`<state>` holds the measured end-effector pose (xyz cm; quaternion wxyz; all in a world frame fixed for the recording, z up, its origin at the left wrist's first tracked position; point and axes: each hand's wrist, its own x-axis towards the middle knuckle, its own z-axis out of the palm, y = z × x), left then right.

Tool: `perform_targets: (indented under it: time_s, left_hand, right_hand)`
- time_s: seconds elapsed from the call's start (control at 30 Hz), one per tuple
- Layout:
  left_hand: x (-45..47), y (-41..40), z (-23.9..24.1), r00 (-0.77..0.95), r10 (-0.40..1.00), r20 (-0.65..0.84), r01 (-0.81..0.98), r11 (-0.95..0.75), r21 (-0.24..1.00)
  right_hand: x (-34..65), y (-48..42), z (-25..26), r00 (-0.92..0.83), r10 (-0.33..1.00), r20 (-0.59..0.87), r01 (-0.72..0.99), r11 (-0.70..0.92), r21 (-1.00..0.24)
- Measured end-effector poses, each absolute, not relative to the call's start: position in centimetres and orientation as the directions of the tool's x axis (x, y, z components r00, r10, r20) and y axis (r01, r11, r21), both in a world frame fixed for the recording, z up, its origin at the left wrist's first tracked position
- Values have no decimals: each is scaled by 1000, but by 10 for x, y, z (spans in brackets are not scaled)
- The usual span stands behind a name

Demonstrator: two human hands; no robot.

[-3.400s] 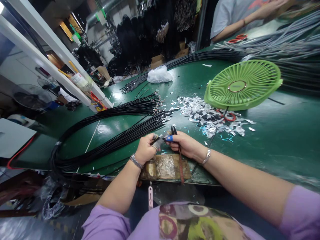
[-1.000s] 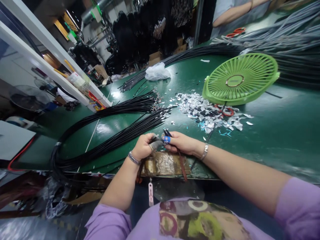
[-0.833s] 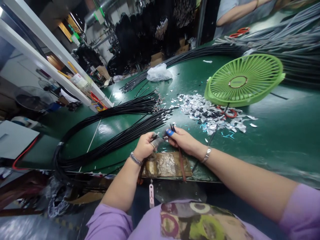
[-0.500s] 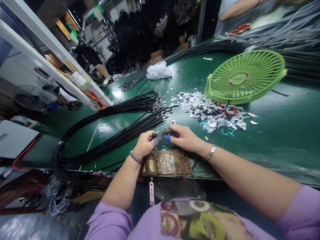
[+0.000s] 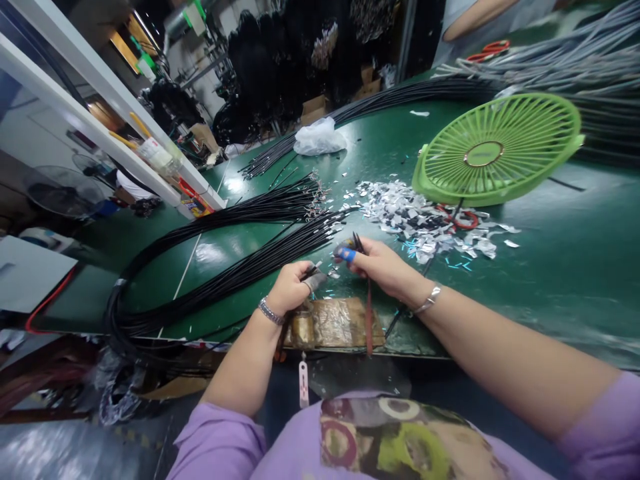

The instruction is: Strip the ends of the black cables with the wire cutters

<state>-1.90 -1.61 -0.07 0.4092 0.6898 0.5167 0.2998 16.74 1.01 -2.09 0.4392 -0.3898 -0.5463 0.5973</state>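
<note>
My left hand (image 5: 294, 288) is closed in a pinch, thumb on top, around the end of a thin black cable (image 5: 312, 271) whose pale tip just shows. My right hand (image 5: 376, 265), a blue wrap on one finger, is curled closed to the right of it, a short gap between the two. Dark narrow points (image 5: 357, 241) stick up from the right hand; the kind of thing is hidden by the fingers. Below both hands lies a tape-covered block (image 5: 337, 322) at the table edge, with a reddish-brown strip (image 5: 369, 323) over its right part.
Bundled black cables (image 5: 225, 277) curve across the green table (image 5: 550, 267) at left. White and silver scraps (image 5: 400, 213) are heaped ahead, beside a green fan (image 5: 495, 153) and red-handled scissors (image 5: 467, 219). A plastic bag (image 5: 319, 137) lies farther back. Another person's arm (image 5: 477, 19) shows at the far right.
My right hand has moved up and right, away from my left hand, and dark points now show above its fingers. My left hand has stayed nearly in place, still pinching.
</note>
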Motion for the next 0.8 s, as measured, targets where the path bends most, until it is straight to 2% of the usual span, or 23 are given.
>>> perform_targets:
  time_s: [0.27,0.43,0.5,0.7,0.8]
  left_hand:
    - [-19,-16,1,330,944,-10,480,-159,863]
    - [-19,-14,-5,302,953,-19,504,-143,852]
    - [-19,-13,-7,266,964,-23,497,-117,860]
    - [-18,-14,-7,240,968,-67,343,-20,939]
    - [-18,-14,-6,245,968,-60,370,-36,929]
  right_hand:
    - [166,11,-25,-463,886,23,-61,-6,-998]
    - [165,1,-20,-411,868,279,71,335,-939]
    - [166,-2,-18,-413,848,332,74,395,-916]
    - [170,11,-25,-258,947,190,7,199,-980]
    - [169,14,-30,-295,934,200,53,225,-973]
